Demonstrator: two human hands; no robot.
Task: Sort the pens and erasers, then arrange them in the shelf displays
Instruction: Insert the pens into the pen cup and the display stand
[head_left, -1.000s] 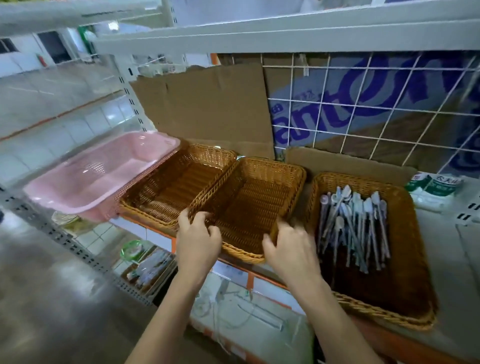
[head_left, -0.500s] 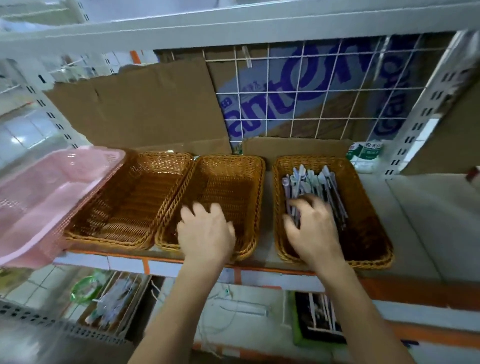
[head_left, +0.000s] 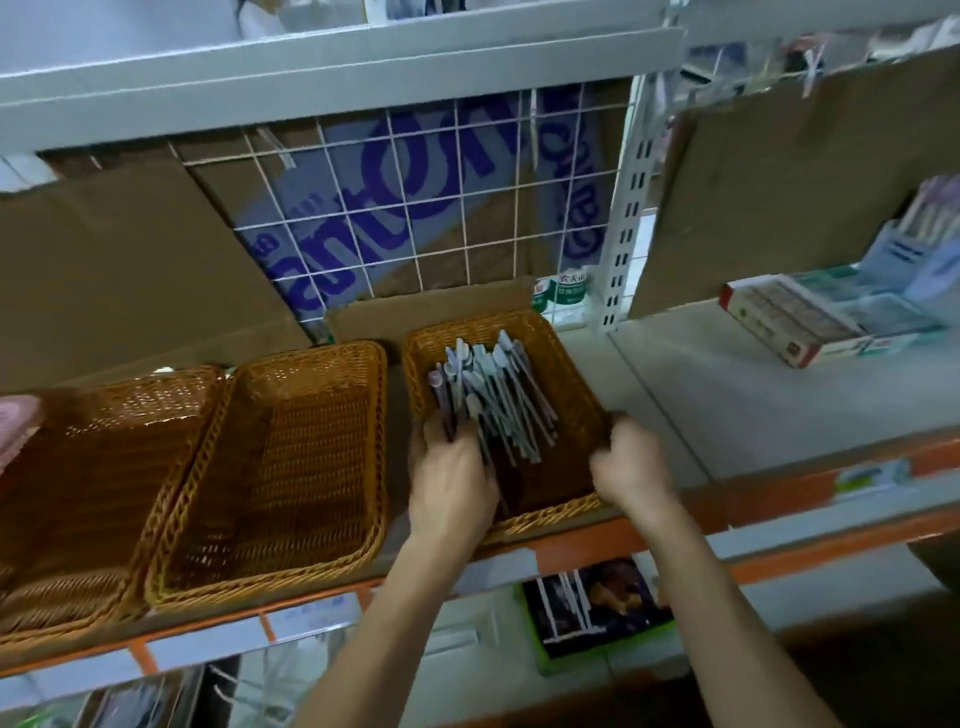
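As the head view looks down onto the shelf (head_left: 727, 405), both hands are at the wicker basket (head_left: 571, 364) that carries the pens (head_left: 493, 400). The left hand (head_left: 449, 483) reaches over the basket's near rim by its left corner, fingers laid on the near ends of the pens. Whether they close round any pen I cannot tell, since the back of the hand hides it. The right hand (head_left: 631, 467) is at the basket's right rim, fingers curled over the edge and holding it, though blur softens the grip. The pens lie in a loose grey and lilac bundle just beyond the left hand's fingertips, between the two hands, pointing away from the person. Left of the left hand a second basket (head_left: 291, 467) sits just beside the first, and a third basket (head_left: 93, 493) touches it further left. Well to the right of the right hand, flat boxes (head_left: 789, 327) lie on the shelf. Beyond the hands a wire grid (head_left: 415, 208) stands before cardboard (head_left: 104, 260)
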